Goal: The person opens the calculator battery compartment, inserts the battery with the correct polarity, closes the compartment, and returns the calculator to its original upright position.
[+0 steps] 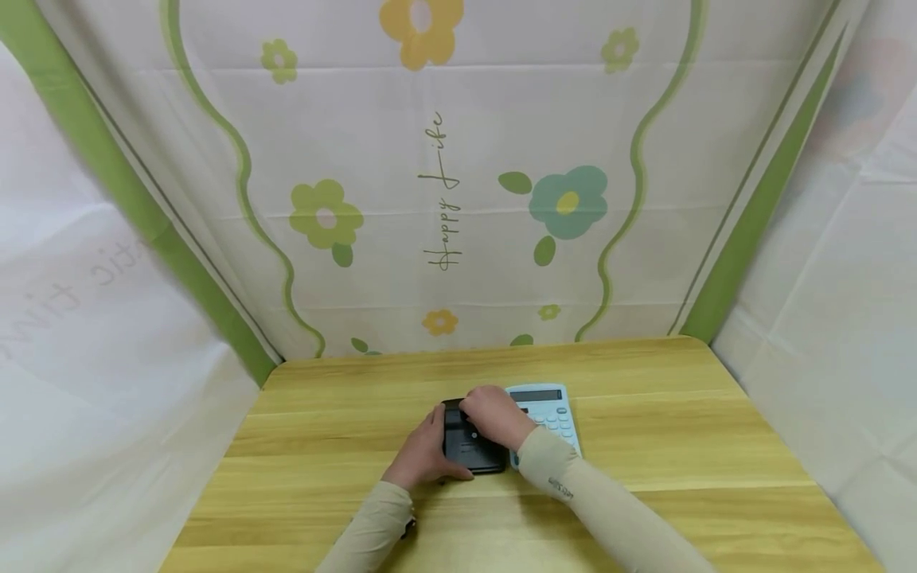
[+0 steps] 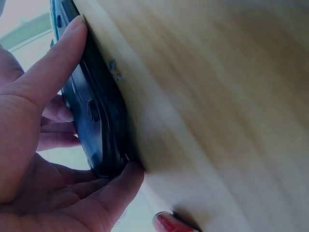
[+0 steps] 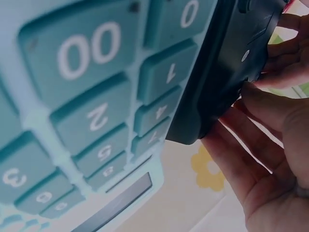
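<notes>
A black calculator (image 1: 469, 455) lies back side up on the wooden table. My left hand (image 1: 421, 452) grips it from the left, the thumb along its near edge and the fingers at its far left side. From the right, my right hand (image 1: 497, 415) reaches over its upper part. In the right wrist view the right thumb presses on the back of the black calculator (image 3: 227, 63), near a small catch, while the fingers curl against its edge. A light blue calculator (image 1: 557, 415), keys up, sits just right of it, partly hidden by the right hand and sleeve.
The wooden table (image 1: 322, 446) meets a hanging white cloth (image 1: 387, 278) printed with flowers at its far edge. More white cloth hangs on both sides. A small red object (image 2: 171, 222) lies on the table in the left wrist view.
</notes>
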{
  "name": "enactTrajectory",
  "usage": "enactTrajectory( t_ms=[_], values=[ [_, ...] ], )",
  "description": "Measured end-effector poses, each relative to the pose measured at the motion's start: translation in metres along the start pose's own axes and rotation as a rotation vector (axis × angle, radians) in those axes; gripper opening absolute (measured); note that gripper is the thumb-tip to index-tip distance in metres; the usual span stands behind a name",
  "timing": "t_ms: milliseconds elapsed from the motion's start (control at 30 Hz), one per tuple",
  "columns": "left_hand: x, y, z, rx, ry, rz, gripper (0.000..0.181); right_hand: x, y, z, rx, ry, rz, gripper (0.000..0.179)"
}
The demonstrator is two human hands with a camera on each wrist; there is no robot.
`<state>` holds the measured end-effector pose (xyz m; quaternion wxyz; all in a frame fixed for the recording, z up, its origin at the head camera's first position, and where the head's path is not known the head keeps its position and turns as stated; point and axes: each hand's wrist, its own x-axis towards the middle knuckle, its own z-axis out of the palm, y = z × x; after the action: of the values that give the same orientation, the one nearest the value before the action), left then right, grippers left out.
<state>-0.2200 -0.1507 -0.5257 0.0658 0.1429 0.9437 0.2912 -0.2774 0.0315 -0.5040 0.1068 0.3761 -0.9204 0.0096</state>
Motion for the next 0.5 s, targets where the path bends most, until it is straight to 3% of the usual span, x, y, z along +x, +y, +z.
enactTrajectory(
  t_ms=[200, 500],
  values=[
    [-0.0003, 0.0000, -0.0004, -0.008, -0.003, 0.002, 0.131, 0.0006, -0.0041, -0.0011, -0.116, -0.062, -0.028, 0.008],
    [0.0003, 0.0013, -0.0012, 0.003, 0.005, 0.013, 0.125, -0.0020, -0.0061, -0.0031, -0.129, -0.081, -0.028, 0.013]
  ],
)
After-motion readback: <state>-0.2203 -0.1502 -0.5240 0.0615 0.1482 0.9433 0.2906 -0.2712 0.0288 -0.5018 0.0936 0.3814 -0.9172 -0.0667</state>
